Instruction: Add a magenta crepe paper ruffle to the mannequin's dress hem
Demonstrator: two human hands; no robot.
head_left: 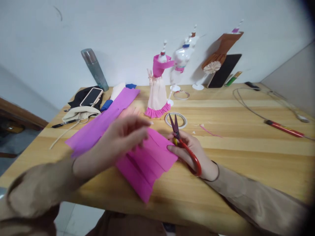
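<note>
Red-handled scissors (194, 159) rest in my right hand (194, 150), blades pointing up and away and slightly apart. The thumb of that hand also presses on the right edge of a folded magenta paper sheet (147, 160). My left hand (123, 134), somewhat blurred, is raised over the sheet's left part with its fingers bent; whether they touch the paper is hidden. A long purple paper strip (95, 127) lies to the left, partly behind my left hand. Just beyond the scissors' tips is a roll of white tape (183, 121).
Small dress forms stand at the back, one in a pink and cream dress (157, 91). A phone (91, 97), a pen (64, 123) and a spray bottle (95, 69) are at the left. A red tool with a cable (284, 128) lies right on the wooden table (246, 164).
</note>
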